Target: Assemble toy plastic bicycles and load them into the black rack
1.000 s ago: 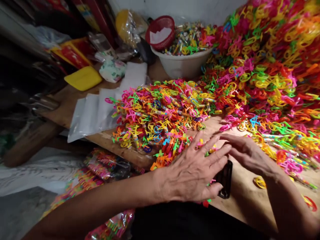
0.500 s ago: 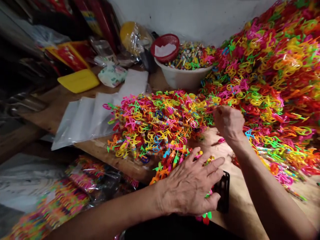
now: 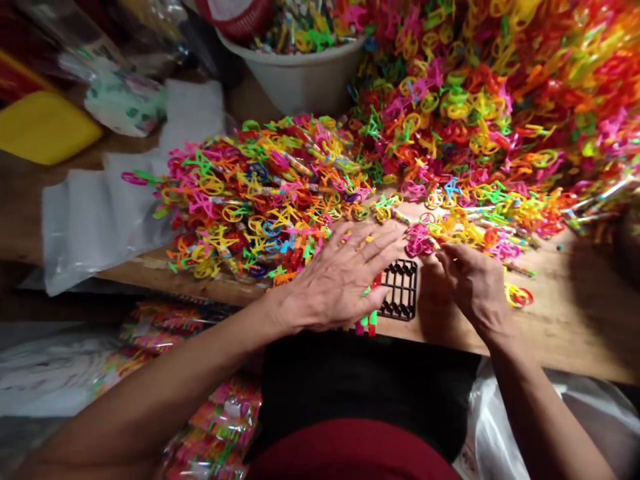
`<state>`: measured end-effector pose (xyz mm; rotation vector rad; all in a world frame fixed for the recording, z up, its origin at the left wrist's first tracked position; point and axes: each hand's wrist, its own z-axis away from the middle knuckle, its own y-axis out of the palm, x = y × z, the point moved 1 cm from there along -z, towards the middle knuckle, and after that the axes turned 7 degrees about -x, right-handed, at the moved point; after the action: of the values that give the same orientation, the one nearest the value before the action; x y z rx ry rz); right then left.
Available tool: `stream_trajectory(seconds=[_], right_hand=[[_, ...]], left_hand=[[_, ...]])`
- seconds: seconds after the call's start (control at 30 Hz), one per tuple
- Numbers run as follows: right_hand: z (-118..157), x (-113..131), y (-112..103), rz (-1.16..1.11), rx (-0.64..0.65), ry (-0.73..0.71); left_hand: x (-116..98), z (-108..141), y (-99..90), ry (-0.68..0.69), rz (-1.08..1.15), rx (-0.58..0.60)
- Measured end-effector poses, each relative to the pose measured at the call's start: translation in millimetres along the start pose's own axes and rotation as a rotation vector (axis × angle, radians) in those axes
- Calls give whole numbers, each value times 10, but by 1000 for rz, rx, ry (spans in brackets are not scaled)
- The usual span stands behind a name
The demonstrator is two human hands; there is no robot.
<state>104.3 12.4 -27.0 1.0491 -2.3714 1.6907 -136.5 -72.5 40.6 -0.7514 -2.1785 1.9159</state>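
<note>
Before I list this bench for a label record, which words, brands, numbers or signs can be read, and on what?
No text can be read.
White sheeting, lower left: grey marks, too blurred to read.
Patterned sticks in the near pile: any print is too small.
White bucket: no lettering visible.
Black plastic rack by the left hand: no lettering visible.

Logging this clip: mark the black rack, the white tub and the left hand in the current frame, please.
Black rack (image 3: 415, 290): head view, on its outer edge.
White tub (image 3: 300, 81): head view, on its outer wall.
Left hand (image 3: 333, 283): head view, on the back.
</note>
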Motion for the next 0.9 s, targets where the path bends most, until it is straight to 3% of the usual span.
stream_trajectory(seconds=[0.07, 0.2, 0.43, 0.53, 0.67, 0.83, 0.9], right_hand=[[100, -3, 8, 47, 49, 12], [136, 58, 23, 206, -7, 25], [85, 77, -49, 79, -173, -21], [126, 40, -103, 146, -114, -83], [351, 42, -246, 158, -133, -126], [738, 163, -328, 221, 61, -142], [806, 202, -291, 256, 75, -129]], left_hand=[[0, -10, -3, 13, -11, 17], [2, -16, -10, 28, -37, 24], [2, -17, -15, 41, -70, 34], [0, -19, -17, 28, -76, 28], [3, -12, 4, 16, -62, 29], [27, -3, 57, 8, -32, 10], [38, -3, 72, 14, -40, 6]])
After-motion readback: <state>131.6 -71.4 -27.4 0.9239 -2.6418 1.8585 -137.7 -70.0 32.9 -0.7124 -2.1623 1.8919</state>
